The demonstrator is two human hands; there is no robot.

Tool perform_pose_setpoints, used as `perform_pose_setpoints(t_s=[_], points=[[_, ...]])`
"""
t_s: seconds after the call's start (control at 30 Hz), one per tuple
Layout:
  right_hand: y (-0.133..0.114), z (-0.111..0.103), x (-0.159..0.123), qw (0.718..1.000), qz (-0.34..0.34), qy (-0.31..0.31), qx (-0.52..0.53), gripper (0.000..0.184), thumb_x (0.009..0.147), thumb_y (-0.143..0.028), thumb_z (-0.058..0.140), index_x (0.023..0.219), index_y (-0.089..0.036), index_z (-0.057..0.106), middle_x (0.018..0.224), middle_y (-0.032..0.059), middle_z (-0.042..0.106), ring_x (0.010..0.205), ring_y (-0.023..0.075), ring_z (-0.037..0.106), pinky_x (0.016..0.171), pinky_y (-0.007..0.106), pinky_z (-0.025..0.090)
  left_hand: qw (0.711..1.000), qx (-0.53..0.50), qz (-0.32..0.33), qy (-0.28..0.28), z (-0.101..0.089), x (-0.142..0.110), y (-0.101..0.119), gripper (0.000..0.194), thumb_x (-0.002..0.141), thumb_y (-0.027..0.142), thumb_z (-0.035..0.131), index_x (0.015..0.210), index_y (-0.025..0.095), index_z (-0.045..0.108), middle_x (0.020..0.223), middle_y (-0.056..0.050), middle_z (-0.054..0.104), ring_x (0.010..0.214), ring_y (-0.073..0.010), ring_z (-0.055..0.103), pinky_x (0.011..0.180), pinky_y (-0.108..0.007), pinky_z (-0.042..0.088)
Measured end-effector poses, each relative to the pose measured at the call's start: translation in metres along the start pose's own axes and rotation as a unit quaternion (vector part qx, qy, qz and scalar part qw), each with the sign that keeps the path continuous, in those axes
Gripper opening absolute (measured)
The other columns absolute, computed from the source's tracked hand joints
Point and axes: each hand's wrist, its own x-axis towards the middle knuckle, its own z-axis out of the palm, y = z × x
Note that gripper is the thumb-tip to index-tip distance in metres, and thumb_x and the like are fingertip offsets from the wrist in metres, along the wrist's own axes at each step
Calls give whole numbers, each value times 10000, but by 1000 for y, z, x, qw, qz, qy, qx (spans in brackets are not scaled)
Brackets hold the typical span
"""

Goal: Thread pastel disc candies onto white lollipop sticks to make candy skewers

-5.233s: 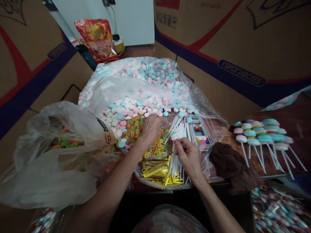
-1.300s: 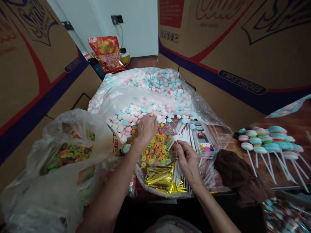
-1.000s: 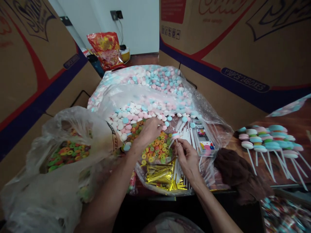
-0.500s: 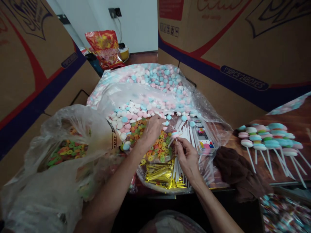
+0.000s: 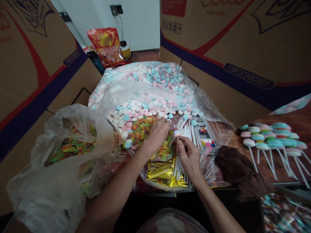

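Note:
My right hand [image 5: 189, 156] pinches a thin white stick with a round pink and pale blue candy [image 5: 176, 133] at its top end. To its left, my left hand [image 5: 157, 134] has its fingers curled together, with a pale blue candy [image 5: 169, 121] at the fingertips. Beneath the left hand lie small orange, yellow and green candy rings [image 5: 141, 129]. A heap of pink, white and blue round candies [image 5: 136, 111] spreads behind the hands. White sticks [image 5: 186, 132] lie in a bundle beside the right hand, and gold twist ties [image 5: 159, 171] sit nearer me.
Finished-looking candy stacks on sticks [image 5: 272, 139] lie at the right, by a dark brown cloth [image 5: 233, 165]. A clear plastic box [image 5: 205, 136] stands behind my right hand. Large cartons [image 5: 230, 42] flank the table. A plastic bag of rings [image 5: 73, 145] is at the left.
My left hand has moved right and slightly down, closer to the stick. My right hand keeps its hold on the stick. The whole view has shifted slightly.

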Motion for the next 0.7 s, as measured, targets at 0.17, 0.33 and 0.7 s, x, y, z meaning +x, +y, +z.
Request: perform_pose_setpoints(t_s=[0.17, 0.33, 0.7], points=[[2, 1, -1, 1000, 1, 11, 12, 274, 946, -365, 500, 1025, -158, 660, 629, -30, 521, 557, 119, 466, 544, 240, 384, 999, -40, -29, 4, 0, 3, 3, 257, 892, 75, 423, 931, 152, 665, 943, -112, 640, 895, -211, 595, 797, -310, 458], [-2, 1, -2, 999, 1, 2, 50, 263, 940, -361, 524, 1040, -169, 673, 635, -32, 519, 549, 112, 451, 525, 231, 379, 950, -277, -101, 104, 2, -5, -8, 201, 885, 202, 515, 944, 169, 705, 864, -60, 685, 826, -193, 620, 769, -301, 472], [-5, -2, -4, 998, -6, -57, 31, 269, 945, -362, 535, 1040, -181, 710, 599, -42, 483, 534, 107, 425, 524, 233, 357, 757, -610, -173, 161, 12, -14, -8, 269, 741, 305, 692, 955, 160, 770, 913, -40, 751, 832, -165, 639, 791, -285, 502]])
